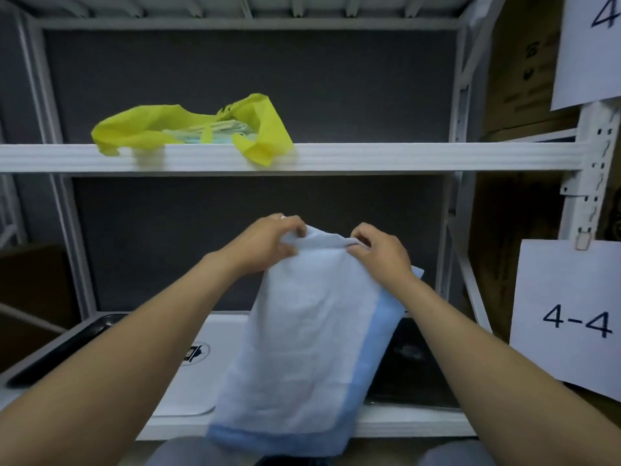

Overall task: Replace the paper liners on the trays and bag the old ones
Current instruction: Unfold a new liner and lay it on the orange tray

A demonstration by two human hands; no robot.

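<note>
- A pale blue paper liner is held up by its top edge, with a darker blue border seen along its right and bottom sides.
- The left hand is clenched on the liner's top left corner, and the paper is pinched between thumb and curled fingers.
- The right hand is clenched on the top right corner in the same pinch.
- The liner is hung in front of the lower shelf, and part of the trays is covered by it.
- A white tray with a round printed mark is seen on the lower shelf, partly behind the liner.
- A black tray is placed left of the white one, and a dark tray is seen to the right, behind the liner's edge.
- A yellow bag is laid open on the upper shelf, with one flap draped over the front lip.
- Folded pale sheets are seen inside the bag.
- A paper label marked "4-4" is clipped to the rack post at right.
- A cardboard box is stored beyond the post.
</note>
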